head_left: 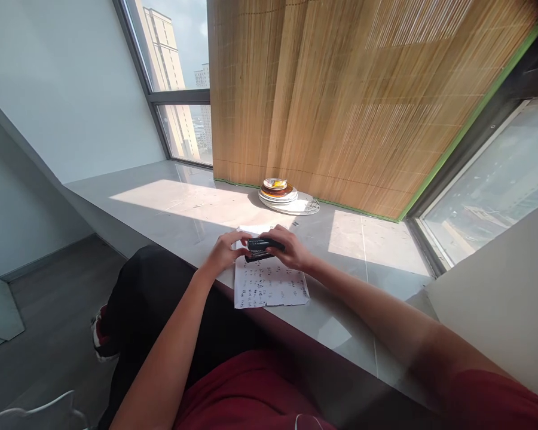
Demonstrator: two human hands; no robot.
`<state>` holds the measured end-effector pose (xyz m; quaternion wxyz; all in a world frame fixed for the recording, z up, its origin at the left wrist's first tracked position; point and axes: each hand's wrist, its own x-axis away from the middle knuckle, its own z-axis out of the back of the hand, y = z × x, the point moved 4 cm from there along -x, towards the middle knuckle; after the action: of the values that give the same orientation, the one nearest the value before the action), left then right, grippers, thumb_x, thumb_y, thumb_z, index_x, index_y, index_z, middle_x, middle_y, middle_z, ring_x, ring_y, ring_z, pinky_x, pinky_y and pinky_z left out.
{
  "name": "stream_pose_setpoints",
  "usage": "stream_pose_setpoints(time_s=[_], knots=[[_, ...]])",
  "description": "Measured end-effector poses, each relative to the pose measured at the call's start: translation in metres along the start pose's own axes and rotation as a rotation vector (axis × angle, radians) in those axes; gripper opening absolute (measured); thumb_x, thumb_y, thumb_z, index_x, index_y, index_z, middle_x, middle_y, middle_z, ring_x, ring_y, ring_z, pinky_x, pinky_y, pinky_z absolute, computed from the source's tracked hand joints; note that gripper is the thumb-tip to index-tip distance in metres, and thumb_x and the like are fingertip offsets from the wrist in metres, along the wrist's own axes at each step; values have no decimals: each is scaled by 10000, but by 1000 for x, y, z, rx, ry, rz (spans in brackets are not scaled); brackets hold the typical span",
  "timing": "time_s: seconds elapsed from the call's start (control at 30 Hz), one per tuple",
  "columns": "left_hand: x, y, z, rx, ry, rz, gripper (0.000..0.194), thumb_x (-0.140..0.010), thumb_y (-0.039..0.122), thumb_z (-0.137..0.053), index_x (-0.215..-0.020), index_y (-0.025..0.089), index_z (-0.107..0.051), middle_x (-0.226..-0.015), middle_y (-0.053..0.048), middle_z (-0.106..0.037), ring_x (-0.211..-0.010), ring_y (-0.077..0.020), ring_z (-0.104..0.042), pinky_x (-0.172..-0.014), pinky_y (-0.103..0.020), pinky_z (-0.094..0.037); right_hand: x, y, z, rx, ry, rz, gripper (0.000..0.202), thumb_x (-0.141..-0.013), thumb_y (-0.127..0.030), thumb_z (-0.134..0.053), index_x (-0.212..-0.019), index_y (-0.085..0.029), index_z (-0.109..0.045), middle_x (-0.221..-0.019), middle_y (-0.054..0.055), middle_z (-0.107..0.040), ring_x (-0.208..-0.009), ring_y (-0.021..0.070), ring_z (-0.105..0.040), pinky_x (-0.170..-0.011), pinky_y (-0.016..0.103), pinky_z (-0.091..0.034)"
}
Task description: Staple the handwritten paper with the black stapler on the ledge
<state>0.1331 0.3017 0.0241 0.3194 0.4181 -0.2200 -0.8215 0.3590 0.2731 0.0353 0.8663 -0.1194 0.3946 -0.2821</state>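
A black stapler lies across the upper part of a white sheet of paper with printed rows of marks, on a grey stone window ledge. My right hand wraps the stapler's right end from above. My left hand rests on the paper's left edge, its fingertips touching the stapler's left end. Whether the paper sits inside the stapler's jaws is hidden by my fingers.
A stack of plates with a small bowl on top stands at the back of the ledge, against a bamboo blind. Windows flank the blind. My legs in dark trousers hang off the ledge's near edge above a wooden floor.
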Motion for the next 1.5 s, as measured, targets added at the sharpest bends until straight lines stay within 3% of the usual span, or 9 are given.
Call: stream_pose_setpoints(time_s=[0.13, 0.23, 0.33, 0.57, 0.67, 0.73, 0.9, 1.13, 1.5], knots=[[1, 0, 1, -19, 1, -7, 240, -899, 393, -820, -1084, 250, -762, -1093, -63, -779, -1075, -290, -709, -1003, -457, -557, 0, 1, -7, -24, -16, -6, 399, -1066, -545, -550, -1304, -266, -706, -1103, 100, -772, -993, 300, -642, -899, 486, -547], [4, -1, 3, -53, 14, -12, 333, -953, 411, -757, -1248, 258, -738, -1364, -96, -729, -1316, -311, -639, -1136, -488, -511, 3, 22, 7, -39, 118, -64, 428, -1056, -571, -576, -1310, -259, -723, -1111, 100, -773, -1001, 298, -664, -905, 496, -559], [11, -5, -6, -123, -220, 18, 312, -994, 395, -682, -1275, 283, -757, -1468, -75, -689, -1379, -317, -621, -1163, -483, -500, 14, 55, 38, -3, 247, -155, 449, -1042, -589, -599, -1284, -245, -755, -1128, 109, -776, -1032, 315, -672, -933, 539, -554], [15, -5, 19, -497, -296, 128, 188, -963, 332, -645, -843, 234, -751, -1014, -65, -781, -1050, -302, -717, -1084, -509, -500, 47, 113, 80, 42, 151, -310, 553, -929, -712, -673, -1125, -222, -838, -1053, 118, -821, -997, 353, -722, -984, 571, -552], [11, 5, 16, -521, -337, 142, 249, -1003, 377, -609, -877, 217, -751, -1045, -84, -762, -1045, -291, -703, -1046, -477, -516, 44, 108, 70, 64, 100, -277, 561, -941, -705, -648, -1165, -226, -834, -1093, 117, -824, -985, 345, -714, -940, 541, -568], [8, 11, 2, -482, -367, 123, 285, -1039, 407, -570, -1126, 229, -775, -1296, -100, -732, -1227, -303, -661, -1099, -463, -497, 39, 99, 60, 84, 58, -246, 547, -971, -674, -621, -1216, -227, -820, -1090, 116, -816, -944, 325, -696, -888, 514, -573], [6, 16, -39, -443, -565, 104, 561, -1099, 524, -498, -1646, 413, -451, -1785, -36, -308, -1652, -346, -236, -1320, -603, -204, 29, 76, 42, 82, -8, -149, 475, -1050, -564, -557, -1310, -225, -765, -1112, 112, -794, -974, 302, -665, -914, 490, -542], [8, 11, -49, -425, -629, 144, 554, -1129, 541, -408, -1678, 488, -354, -1836, 10, -73, -1691, -357, -1, -1327, -662, -71, 23, 63, 25, 136, -35, -64, 454, -1099, -433, -480, -1471, -250, -665, -1151, 109, -757, -1023, 287, -648, -969, 476, -509], [11, 10, -53, -420, -604, 121, 556, -1120, 541, -439, -1668, 463, -396, -1833, 19, -80, -1689, -368, -8, -1336, -652, -57, 16, 42, 3, 519, -136, -142, 521, -1102, -186, -425, -1558, -370, -599, -1195, 95, -714, -1042, 268, -580, -932, 419, -394]])
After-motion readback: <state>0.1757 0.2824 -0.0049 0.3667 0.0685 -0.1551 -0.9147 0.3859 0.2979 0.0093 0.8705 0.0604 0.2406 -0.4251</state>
